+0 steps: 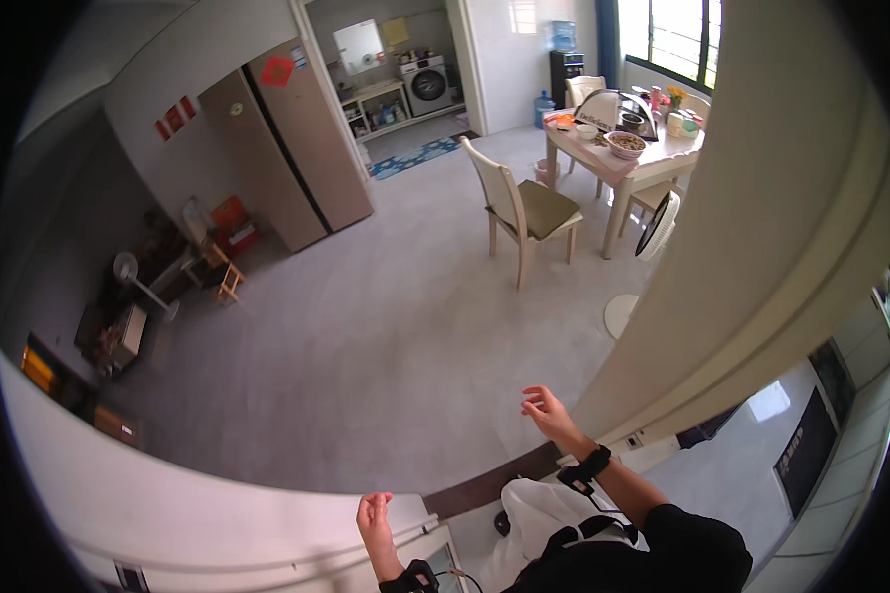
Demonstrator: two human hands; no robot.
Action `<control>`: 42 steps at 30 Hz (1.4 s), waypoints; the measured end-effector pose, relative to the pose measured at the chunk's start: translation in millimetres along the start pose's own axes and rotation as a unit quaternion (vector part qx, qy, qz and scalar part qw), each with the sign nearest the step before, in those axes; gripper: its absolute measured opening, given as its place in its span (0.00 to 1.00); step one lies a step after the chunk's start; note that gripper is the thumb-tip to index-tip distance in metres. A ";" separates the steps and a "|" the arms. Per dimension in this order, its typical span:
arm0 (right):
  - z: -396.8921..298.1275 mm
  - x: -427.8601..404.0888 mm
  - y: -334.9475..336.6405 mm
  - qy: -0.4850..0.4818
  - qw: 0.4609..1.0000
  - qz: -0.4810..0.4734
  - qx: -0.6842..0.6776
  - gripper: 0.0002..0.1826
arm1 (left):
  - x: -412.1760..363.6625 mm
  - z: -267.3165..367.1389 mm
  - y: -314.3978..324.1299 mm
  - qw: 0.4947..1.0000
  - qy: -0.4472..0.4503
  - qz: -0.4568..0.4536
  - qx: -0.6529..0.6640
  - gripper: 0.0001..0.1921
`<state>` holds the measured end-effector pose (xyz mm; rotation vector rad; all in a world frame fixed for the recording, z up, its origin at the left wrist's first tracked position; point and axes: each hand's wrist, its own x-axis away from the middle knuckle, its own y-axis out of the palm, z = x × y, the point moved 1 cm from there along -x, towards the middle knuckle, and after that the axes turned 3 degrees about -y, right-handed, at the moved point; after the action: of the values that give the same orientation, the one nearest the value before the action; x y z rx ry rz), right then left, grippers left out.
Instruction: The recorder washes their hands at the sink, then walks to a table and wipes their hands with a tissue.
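Observation:
My left hand is raised at the lower middle of the view, beside the pale wall. Its fingers are loosely curled and hold nothing visible. Farther forward on the right, my right hand is held out above the edge of the floor, empty, its thumb and fingers apart. It is nearest to the cream door frame. Each forearm wears a black wrist strap with a small device, such as the one on the right. A dark threshold strip crosses the floor at my feet.
A cream chair with an olive cushion stands before a dining table bearing bowls. A pedestal fan is partly hidden by the frame. A two-door refrigerator adjoins the laundry doorway. Another fan and a small wooden chair stand left.

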<state>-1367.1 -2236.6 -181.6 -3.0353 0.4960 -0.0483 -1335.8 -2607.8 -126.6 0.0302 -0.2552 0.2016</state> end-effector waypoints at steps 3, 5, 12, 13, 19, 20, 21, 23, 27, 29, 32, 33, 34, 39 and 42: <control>13.6 -37.9 -3.3 0.047 0.995 0.082 0.038 0.15 | -57.0 7.5 14.2 1.000 -0.002 -0.025 -0.003 0.07; 20.9 -68.3 -8.7 0.027 0.993 0.111 0.038 0.15 | -91.4 22.9 30.8 0.999 -0.015 -0.030 -0.027 0.07; -1.8 -197.1 -16.9 -0.009 0.980 0.187 -0.066 0.15 | -223.5 85.7 118.2 0.993 0.002 -0.093 -0.075 0.07; -12.7 -212.7 -25.5 -0.022 0.979 0.195 -0.059 0.15 | -235.2 95.6 138.4 0.991 0.021 -0.116 -0.067 0.07; -16.1 -278.2 -76.7 -0.040 0.966 0.246 -0.074 0.16 | -331.1 126.8 234.2 0.975 0.034 -0.211 -0.060 0.07; -8.3 -286.0 -90.9 -0.037 0.958 0.270 -0.091 0.15 | -347.9 129.5 250.8 0.972 0.026 -0.226 -0.058 0.08; -0.5 -296.5 -105.5 -0.035 0.949 0.293 -0.110 0.15 | -366.3 134.1 269.2 0.969 0.017 -0.241 -0.058 0.08; 4.3 -309.9 -129.8 -0.015 0.935 0.347 -0.072 0.15 | -397.5 147.0 307.0 0.965 0.010 -0.254 -0.069 0.08; 8.4 -324.7 -176.9 0.042 0.875 0.479 -0.059 0.16 | -465.6 161.4 389.6 0.949 0.009 -0.313 -0.027 0.07; 1.0 -328.1 -195.2 0.071 0.851 0.517 -0.056 0.17 | -482.0 173.1 441.4 0.941 0.012 -0.337 0.000 0.07; 3.0 -348.0 -238.2 0.028 0.832 0.550 -0.064 0.18 | -503.1 181.9 537.4 0.913 -0.016 -0.408 -0.012 0.08; 2.7 -348.9 -248.5 0.042 0.821 0.565 -0.066 0.18 | -507.6 183.9 563.5 0.893 -0.026 -0.449 -0.024 0.08; -0.4 -354.7 -257.9 0.031 0.818 0.572 -0.058 0.18 | -510.3 190.0 589.8 0.886 -0.034 -0.461 -0.041 0.08; -2.3 -369.8 -300.1 0.073 0.786 0.611 -0.055 0.16 | -512.6 205.0 722.9 0.813 -0.033 -0.579 -0.046 0.10; 17.3 -382.4 -340.6 0.110 0.768 0.625 -0.082 0.16 | -515.4 204.5 794.1 0.805 -0.032 -0.590 -0.054 0.10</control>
<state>-1620.8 -1791.4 -182.8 -2.1552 2.4411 -0.2846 -2035.2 -1941.4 -56.2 0.0778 -0.2745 -1.0706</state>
